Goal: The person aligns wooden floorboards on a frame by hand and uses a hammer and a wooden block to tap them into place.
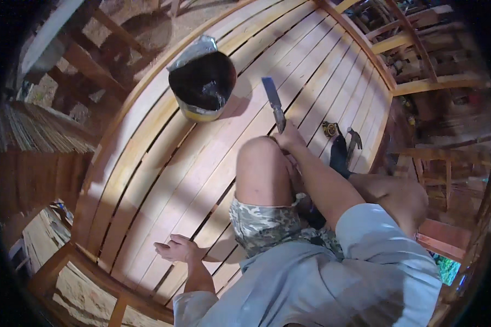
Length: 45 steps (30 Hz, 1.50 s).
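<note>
Right hand closed around the handle of a flat-bladed, chisel-like tool; blade points away from the person and a bit left, bluish toward the tip, over the slats just past the bent left knee. Can't tell if the blade touches wood. Left hand well apart from the right, low and to the left, fingers loosely spread, nothing in it; can't tell if it touches the slats under it. Person sits on a slatted wood platform, legs folded, in camouflage shorts and a pale shirt. Left of the tool and a little farther out: bucket, upright, yellowish near the base, dark inside, shiny plastic-like sheet at its rim; other contents unclear. Right of the tool, beside a dark-covered foot: yellow-and-black tape measure and a claw hammer, both on the slats. Beyond the platform's raised edge: stacked boards at left, timber framing at upper right.
</note>
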Motion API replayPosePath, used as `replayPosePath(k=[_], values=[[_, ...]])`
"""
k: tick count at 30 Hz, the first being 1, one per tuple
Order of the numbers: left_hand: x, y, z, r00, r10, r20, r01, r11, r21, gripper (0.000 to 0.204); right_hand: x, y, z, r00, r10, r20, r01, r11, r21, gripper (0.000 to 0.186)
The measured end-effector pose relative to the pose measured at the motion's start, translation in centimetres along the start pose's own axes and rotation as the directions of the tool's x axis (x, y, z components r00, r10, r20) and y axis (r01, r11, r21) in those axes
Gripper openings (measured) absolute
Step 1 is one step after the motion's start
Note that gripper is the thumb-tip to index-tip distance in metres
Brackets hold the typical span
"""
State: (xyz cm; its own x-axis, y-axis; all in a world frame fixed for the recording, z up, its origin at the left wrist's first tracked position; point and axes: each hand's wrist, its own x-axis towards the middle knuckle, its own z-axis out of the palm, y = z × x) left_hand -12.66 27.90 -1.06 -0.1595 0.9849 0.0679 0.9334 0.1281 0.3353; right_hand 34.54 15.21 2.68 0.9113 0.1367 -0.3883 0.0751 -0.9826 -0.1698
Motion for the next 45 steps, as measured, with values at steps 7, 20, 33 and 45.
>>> replayPosePath(k=[7, 20, 33, 45], values=[[-0.2, -2.1, -0.7, 0.998, 0.039, 0.042, -0.048, 0.968, 0.245, 0.061, 2.1, 0.6, -6.9, 0.985, -0.022, 0.171, 0.033, 0.998, -0.059, 0.041], [-0.9, -1.2, 0.7, 0.998, -0.062, 0.024, 0.06, 0.993, 0.099, 0.066, -2.7, 4.4, -0.8, 0.991, 0.101, -0.087, -0.084, 0.978, 0.189, 0.064], [7.6, -4.5, 1.7, 0.986, 0.083, 0.143, -0.118, 0.958, 0.261, 0.05, -2.4, 1.1, -2.0, 0.994, -0.028, -0.104, 0.065, 0.928, 0.366, 0.063], [15.3, 41.8, -3.4, 0.382, 0.245, 0.891, 0.07, 0.954, -0.292, 0.053, -1.7, 7.4, 1.1, 0.952, -0.161, -0.26, 0.253, 0.894, 0.37, 0.05]])
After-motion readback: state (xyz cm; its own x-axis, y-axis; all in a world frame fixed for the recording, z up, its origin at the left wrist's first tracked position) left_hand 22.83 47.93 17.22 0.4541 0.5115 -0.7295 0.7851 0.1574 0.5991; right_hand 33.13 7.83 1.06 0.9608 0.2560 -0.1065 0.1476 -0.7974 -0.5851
